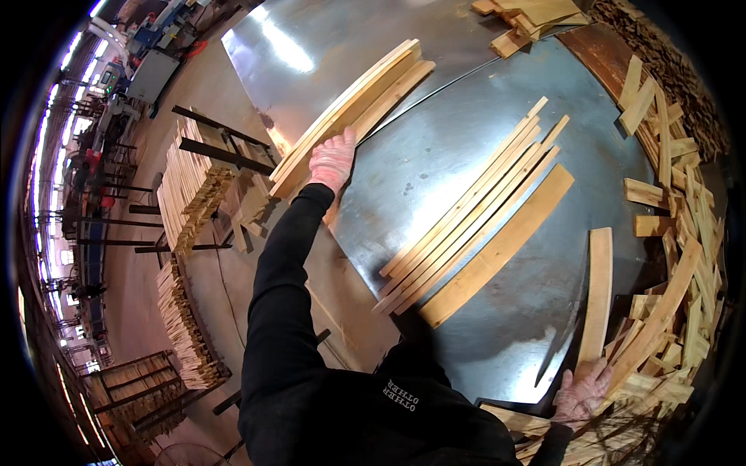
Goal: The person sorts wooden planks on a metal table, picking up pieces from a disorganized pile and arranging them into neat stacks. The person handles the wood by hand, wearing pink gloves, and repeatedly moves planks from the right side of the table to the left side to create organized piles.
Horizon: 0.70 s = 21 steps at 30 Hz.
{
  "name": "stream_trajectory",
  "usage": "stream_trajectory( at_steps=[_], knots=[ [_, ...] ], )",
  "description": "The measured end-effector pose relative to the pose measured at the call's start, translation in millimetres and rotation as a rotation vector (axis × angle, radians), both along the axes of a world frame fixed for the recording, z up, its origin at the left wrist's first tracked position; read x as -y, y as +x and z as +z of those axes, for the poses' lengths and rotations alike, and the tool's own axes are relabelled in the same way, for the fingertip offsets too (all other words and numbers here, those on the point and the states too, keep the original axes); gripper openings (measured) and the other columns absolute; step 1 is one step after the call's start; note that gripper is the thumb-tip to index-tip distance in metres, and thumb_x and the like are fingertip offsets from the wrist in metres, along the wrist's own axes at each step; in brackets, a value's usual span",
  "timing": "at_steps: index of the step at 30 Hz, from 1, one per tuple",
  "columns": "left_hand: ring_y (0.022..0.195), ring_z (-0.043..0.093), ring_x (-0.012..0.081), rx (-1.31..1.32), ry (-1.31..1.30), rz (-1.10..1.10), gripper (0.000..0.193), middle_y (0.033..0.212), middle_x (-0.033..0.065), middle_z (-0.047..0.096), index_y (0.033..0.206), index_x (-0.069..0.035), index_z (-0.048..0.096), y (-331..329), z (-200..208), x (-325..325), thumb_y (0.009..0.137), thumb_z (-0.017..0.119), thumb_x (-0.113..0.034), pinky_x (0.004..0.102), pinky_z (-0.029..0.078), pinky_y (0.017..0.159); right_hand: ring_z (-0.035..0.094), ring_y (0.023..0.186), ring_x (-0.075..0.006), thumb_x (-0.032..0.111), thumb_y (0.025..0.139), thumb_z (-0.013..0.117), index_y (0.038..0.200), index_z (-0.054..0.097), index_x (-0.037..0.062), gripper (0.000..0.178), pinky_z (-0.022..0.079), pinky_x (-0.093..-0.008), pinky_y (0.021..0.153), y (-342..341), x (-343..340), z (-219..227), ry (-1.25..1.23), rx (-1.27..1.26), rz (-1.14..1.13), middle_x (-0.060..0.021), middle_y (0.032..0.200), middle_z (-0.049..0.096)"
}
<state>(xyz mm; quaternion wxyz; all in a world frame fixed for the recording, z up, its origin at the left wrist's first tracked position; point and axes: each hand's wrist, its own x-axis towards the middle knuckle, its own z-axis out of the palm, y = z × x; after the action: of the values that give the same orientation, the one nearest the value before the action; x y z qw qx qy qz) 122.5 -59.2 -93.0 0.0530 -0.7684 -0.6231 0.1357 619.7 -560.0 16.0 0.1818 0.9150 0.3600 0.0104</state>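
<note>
Pinkish work gloves cover both of my hands. My left hand (332,161) reaches out to a group of long boards (350,105) lying side by side at the far left of the metal table. Its fingers are curled over the near end of the right-most board in that group. At the lower right, my right hand (581,394) has its thumb and fingers on either side of the near end of a wooden board (597,295). Between my hands lie several thin wooden strips (470,210) and a wider flat board (501,248).
Scrap wood pieces (684,264) are heaped along the table's right edge, beside the shiny metal tabletop (466,357). More offcuts (532,19) sit at the far end. Racks with stacked strips (190,186) and dark metal arms stand left; machines (151,70) are beyond.
</note>
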Motion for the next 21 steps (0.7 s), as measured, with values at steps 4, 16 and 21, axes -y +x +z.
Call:
stream_trajectory(
  at_steps=[4, 16, 21],
  knots=[
    [0.111, 0.067, 0.0293, 0.668, -0.114, 0.17, 0.047, 0.116, 0.0138, 0.069, 0.134, -0.005, 0.055, 29.1, 75.1, 36.9, 0.089, 0.062, -0.016, 0.0441, 0.053, 0.093, 0.046, 0.136, -0.0387, 0.024, 0.088, 0.073, 0.149, 0.046, 0.0032, 0.07, 0.036, -0.0469, 0.114, -41.2, -57.0, 2.3, 0.562, -0.334, 0.346, -0.0201, 0.145, 0.051],
    [0.122, 0.06, 0.0273, 1.038, 0.439, -0.489, 0.074, 0.131, 0.0207, 0.062, 0.142, -0.002, 0.053, 120.4, 189.9, 134.8, 0.08, 0.079, -0.033, 0.0369, 0.043, 0.109, 0.065, 0.106, -0.0303, 0.031, 0.093, 0.066, 0.138, 0.053, 0.0051, 0.054, 0.053, -0.0398, 0.091, -178.2, -270.6, 6.8, 0.506, -1.534, 0.495, -0.017, 0.113, 0.07],
    [0.1, 0.069, 0.0273, 0.169, -0.045, -0.867, 0.052, 0.103, 0.0159, 0.068, 0.119, -0.009, 0.062, 141.1, 230.7, 122.6, 0.075, 0.073, -0.034, 0.0418, 0.056, 0.084, 0.07, 0.094, -0.0303, 0.008, 0.08, 0.069, 0.12, 0.067, 0.0091, 0.04, 0.056, -0.0415, 0.083, -107.8, -251.8, 75.7, 0.547, -0.608, 1.151, -0.0119, 0.102, 0.073]
  ],
)
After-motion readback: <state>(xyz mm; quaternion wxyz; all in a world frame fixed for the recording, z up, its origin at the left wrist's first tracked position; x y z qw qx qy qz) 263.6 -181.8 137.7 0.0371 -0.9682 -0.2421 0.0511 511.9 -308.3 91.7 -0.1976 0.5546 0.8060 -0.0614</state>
